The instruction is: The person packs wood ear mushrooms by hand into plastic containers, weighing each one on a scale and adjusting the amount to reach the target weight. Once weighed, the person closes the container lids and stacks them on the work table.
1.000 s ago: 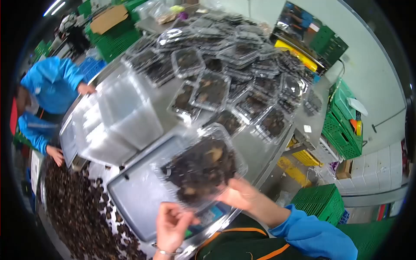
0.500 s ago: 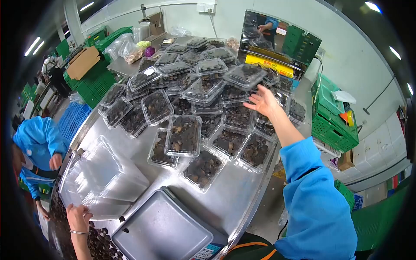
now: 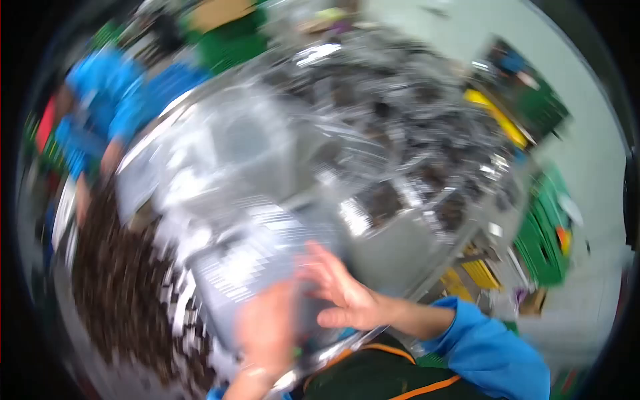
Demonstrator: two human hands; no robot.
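Note:
My left hand (image 3: 267, 330), smeared by motion, is low over the front of the grey scale tray (image 3: 223, 320). Close beside it, my right hand (image 3: 350, 297) has its fingers stretched out and its thumb apart. A clear ribbed plastic container (image 3: 247, 257) overlaps the tray just beyond both hands; blur hides its details. Farther back stands a stack of empty clear containers (image 3: 243, 137). Loose dark pieces, like dried mushrooms or fungus (image 3: 120, 280), lie heaped left of the tray.
Many filled clear boxes (image 3: 427, 127) are piled across the far side of the metal table. At the left a person in blue (image 3: 110, 93) reaches toward the heap. Green crates (image 3: 543, 230) stand at the right, beyond the table edge.
My right hand has come back from the pile of filled boxes to the scale. My left hand has left the empty stack and moved right. A clear container now lies over the tray; the view has turned.

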